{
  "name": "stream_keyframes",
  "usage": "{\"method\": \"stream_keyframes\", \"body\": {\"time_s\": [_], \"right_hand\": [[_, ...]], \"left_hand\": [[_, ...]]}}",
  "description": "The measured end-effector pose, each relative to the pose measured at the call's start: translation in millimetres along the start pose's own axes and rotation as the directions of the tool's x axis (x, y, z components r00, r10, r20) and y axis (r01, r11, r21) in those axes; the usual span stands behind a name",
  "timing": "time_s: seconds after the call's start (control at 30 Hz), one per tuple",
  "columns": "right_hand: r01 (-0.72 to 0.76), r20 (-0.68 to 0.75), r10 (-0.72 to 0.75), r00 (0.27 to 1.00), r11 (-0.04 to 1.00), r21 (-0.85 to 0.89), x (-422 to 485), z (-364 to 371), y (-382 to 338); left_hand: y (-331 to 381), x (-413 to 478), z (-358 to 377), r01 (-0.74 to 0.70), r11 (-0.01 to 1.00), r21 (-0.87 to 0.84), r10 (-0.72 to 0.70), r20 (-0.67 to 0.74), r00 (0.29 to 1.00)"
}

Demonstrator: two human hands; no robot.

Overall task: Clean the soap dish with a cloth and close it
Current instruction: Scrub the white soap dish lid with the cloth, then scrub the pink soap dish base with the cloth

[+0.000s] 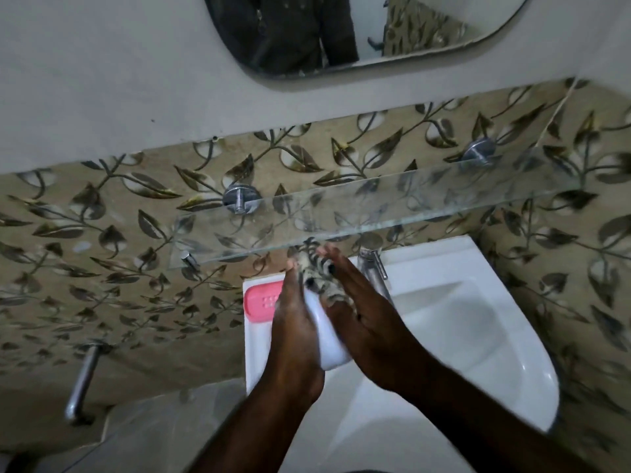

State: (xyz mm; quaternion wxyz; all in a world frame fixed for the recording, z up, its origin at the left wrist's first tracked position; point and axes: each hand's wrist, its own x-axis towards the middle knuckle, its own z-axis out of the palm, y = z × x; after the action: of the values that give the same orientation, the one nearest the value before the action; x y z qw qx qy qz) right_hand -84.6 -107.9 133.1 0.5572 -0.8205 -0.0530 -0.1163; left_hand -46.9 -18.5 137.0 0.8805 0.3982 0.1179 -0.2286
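Left hand [293, 322] gripped the white rounded plastic soap-dish half [330, 346] above the white ceramic basin [532, 339]. Right hand [358, 302], fingers flat, pressed the striped grey cloth [317, 273] onto it. Pink perforated plastic half [259, 300] lay on the basin ledge. Risk: hard wiping could push the white half out of the grip and into the basin.

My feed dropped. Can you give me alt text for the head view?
Over a white basin, the left hand holds a white soap dish part while the right hand presses a striped cloth against it. A pink piece lies on the basin's left ledge, below a glass shelf.
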Motion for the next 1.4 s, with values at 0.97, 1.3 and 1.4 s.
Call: {"method": "stream_keyframes", "body": {"time_s": [0.97,1.3,1.4], "right_hand": [[-0.335,0.025,0.724,0.690,0.287,0.898,-31,-43,14],[-0.488,0.144,0.686,0.713,0.339,0.804,-7,-29,58],[-0.568,0.182,0.708,0.682,0.357,0.741,1,-9,78]], "left_hand": [[21,130,131,-0.429,-0.685,0.589,0.177,0.706,0.686],[36,28,53,-0.727,-0.152,0.670,0.638,0.628,0.445],[11,19,-23,-0.525,0.028,0.851,0.688,0.365,0.628]]}}
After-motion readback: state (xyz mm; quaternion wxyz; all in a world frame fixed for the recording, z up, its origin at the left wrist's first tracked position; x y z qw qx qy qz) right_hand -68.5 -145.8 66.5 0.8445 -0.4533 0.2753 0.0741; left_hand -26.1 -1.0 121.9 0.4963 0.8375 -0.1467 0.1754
